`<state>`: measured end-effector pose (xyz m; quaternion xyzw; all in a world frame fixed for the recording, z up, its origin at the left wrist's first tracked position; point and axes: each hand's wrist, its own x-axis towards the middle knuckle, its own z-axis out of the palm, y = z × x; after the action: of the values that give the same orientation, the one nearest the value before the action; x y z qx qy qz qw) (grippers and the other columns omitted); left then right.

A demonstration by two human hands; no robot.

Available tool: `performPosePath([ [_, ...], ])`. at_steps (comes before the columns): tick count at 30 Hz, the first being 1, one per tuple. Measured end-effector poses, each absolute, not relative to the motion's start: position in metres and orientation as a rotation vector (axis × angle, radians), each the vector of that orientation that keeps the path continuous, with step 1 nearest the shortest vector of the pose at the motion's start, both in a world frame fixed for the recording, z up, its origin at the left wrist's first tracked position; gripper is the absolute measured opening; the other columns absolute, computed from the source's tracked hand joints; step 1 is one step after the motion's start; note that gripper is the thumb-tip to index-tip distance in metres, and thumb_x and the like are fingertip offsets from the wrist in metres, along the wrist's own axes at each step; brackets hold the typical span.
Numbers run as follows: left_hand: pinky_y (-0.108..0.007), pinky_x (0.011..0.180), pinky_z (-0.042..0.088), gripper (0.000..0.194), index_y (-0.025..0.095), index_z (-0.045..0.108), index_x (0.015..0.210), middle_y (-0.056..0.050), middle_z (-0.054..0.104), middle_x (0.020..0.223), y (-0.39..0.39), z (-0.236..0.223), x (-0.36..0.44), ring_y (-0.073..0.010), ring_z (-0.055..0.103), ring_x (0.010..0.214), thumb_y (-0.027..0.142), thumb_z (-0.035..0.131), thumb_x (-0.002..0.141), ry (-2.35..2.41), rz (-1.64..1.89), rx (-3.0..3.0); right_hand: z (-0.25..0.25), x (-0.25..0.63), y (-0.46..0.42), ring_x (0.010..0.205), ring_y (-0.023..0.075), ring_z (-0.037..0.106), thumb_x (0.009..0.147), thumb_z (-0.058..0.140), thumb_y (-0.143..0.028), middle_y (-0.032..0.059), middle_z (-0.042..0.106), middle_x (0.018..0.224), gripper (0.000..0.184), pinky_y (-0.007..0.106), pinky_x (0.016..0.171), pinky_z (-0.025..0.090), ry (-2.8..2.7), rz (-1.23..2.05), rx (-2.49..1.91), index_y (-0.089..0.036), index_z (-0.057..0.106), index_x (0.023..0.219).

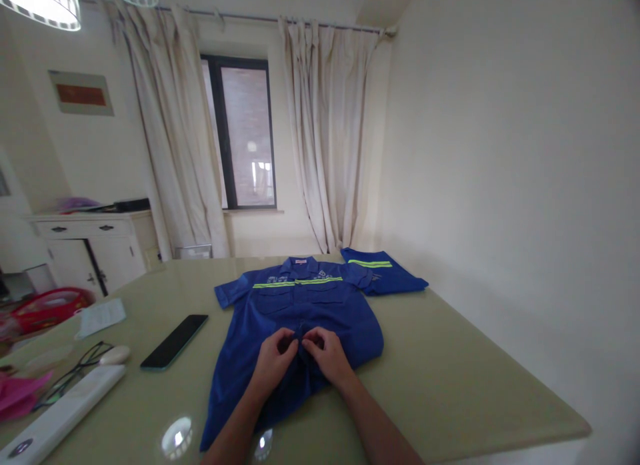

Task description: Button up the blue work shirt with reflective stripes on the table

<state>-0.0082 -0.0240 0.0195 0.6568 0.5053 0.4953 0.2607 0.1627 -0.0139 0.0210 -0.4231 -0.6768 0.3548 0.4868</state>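
Note:
A blue short-sleeved work shirt [305,305] with a yellow-green reflective stripe across the chest lies spread on the table, its collar toward the window. Both hands meet at the middle of its lower front. My left hand [278,356] pinches one side of the front opening between thumb and fingers. Close beside it, my right hand [325,350] pinches the other side. The fabric is lifted and bunched between the fingertips. Whether a button is between them is too small to make out.
Another blue garment with a reflective stripe [385,272] lies at the table's far right, by the wall. Left of the shirt is a phone [175,342]. Farther left are eyeglasses [83,366], a white long device [63,412] and a pink item [20,393]. The pale green table [450,372] ends at right.

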Motion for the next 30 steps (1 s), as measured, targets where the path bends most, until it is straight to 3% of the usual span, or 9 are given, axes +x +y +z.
performPosePath([
  [6, -0.028, 0.066, 0.047, 0.033, 0.018, 0.071, 0.087, -0.002, 0.070, 0.075, -0.024, 0.022, -0.007, -0.0200, 0.063, 0.072, 0.049, 0.064, 0.084, 1.345, 1.257, 1.834, 0.022, 0.163, -0.015, 0.061, 0.0132, 0.054, 0.081, 0.067, -0.027, -0.0010, 0.062, 0.066, 0.011, 0.023, 0.058, 0.040, -1.638, 0.856, -1.042, -0.017, 0.068, 0.078],
  [20, -0.027, 0.066, 0.046, 0.028, 0.019, 0.067, 0.087, -0.001, 0.066, 0.074, -0.026, 0.027, -0.006, -0.0188, 0.060, 0.070, 0.046, 0.058, 0.088, 1.358, 1.327, 1.894, 0.022, 0.154, -0.015, 0.062, 0.0157, 0.055, 0.081, 0.063, -0.029, 0.0001, 0.063, 0.066, 0.013, 0.025, 0.059, 0.041, -1.507, 0.771, -1.083, -0.018, 0.066, 0.074],
  [30, -0.026, 0.068, 0.046, 0.025, 0.019, 0.069, 0.081, -0.001, 0.069, 0.077, -0.028, 0.030, -0.012, -0.0185, 0.062, 0.074, 0.043, 0.065, 0.086, 1.262, 1.268, 1.942, 0.021, 0.155, -0.021, 0.062, 0.0150, 0.054, 0.084, 0.060, -0.024, -0.0014, 0.059, 0.067, 0.008, 0.025, 0.060, 0.041, -1.594, 0.655, -1.044, -0.020, 0.061, 0.077],
])
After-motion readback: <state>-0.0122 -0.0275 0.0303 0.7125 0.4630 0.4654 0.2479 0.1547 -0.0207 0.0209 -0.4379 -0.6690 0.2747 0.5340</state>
